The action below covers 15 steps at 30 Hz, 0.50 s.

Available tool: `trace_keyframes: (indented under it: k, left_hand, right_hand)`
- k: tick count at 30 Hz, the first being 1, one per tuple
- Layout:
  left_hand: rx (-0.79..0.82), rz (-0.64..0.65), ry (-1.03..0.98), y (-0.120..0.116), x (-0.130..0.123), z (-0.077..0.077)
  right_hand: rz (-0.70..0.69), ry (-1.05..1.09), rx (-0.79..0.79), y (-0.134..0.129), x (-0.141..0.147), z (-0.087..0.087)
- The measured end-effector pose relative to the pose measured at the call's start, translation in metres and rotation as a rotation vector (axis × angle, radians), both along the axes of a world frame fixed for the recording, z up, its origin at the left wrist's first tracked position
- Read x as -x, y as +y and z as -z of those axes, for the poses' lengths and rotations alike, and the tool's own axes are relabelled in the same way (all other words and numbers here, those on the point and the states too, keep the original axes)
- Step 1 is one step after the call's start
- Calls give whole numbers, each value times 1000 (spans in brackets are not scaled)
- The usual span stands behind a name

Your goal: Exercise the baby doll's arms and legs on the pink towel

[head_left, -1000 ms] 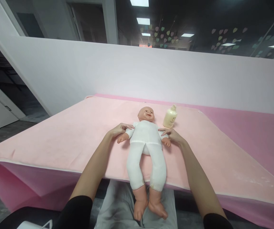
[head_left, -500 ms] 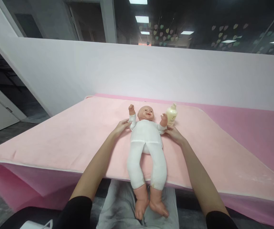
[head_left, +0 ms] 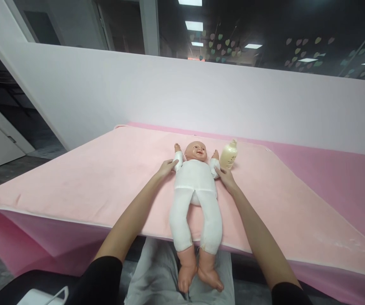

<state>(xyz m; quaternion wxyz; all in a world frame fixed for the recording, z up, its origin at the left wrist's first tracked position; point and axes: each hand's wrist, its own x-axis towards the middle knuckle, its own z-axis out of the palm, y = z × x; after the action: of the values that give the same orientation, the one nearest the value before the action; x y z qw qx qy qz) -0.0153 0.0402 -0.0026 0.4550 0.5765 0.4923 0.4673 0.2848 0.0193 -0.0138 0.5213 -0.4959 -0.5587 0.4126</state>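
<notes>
Doll (head_left: 196, 176) lay face-up, long axis crossing the near edge of the table (head_left: 74, 186), head toward the far one. On my feed it was smack between the left hand (head_left: 167, 167) and right hand (head_left: 227, 178), fingers clamped round its sleeves (head_left: 213, 167), neither really nearer.

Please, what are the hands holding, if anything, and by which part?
The doll, by its sleeved arms: one in the left hand, one in the right hand.
</notes>
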Motion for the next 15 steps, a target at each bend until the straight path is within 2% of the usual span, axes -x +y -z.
trace_keyframes:
  k: [2, 5, 9, 15]
  left_hand:
    - [19, 175, -164, -2, 10, -3]
    - [25, 323, -209, -3, 24, -5]
    - [71, 370, -161, -3, 30, -3]
    - [6, 354, -128, -2, 31, 0]
  right_hand:
    - [-162, 121, 70, -4, -12, -5]
    - [-307, 130, 145, -11, -25, -12]
    - [-317, 80, 158, -17, -27, -14]
    - [-348, 69, 71, -15, -28, -4]
